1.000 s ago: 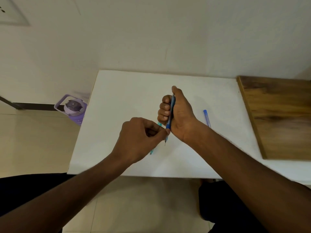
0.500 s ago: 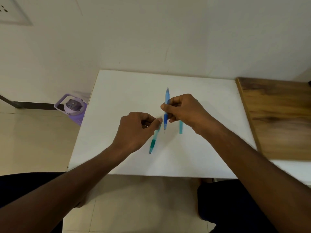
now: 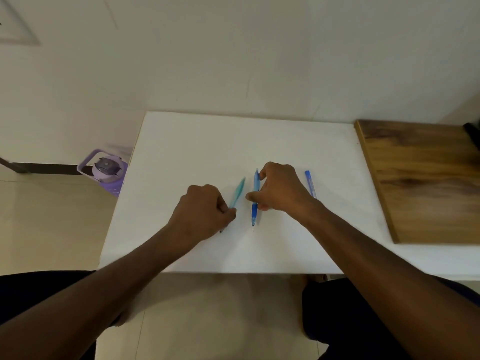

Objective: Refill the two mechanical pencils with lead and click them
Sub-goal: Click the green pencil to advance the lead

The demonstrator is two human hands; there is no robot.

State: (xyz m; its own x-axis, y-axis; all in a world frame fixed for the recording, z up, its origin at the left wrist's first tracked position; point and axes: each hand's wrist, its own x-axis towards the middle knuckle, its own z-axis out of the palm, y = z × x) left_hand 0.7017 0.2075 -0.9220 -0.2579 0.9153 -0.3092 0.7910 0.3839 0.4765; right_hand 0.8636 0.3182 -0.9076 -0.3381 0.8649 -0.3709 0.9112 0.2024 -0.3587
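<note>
Your right hand (image 3: 281,189) pinches blue pencil (image 3: 255,201), lead showing; left hand (image 3: 205,213), just left, grips teal pencil (image 3: 237,192). Teal refill likely next.

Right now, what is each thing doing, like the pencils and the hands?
Blue mechanical pencil: lying on the white table, lead tip toward the person, right hand's fingers on it.
Teal mechanical pencil: blurred, pinched at its lower end by the left hand.
Lead tube: lying flat on the table, untouched.
Left hand: closed on the teal pencil.
Right hand: on the blue pencil.
Purple bottle: on the floor, lid shut.
</note>
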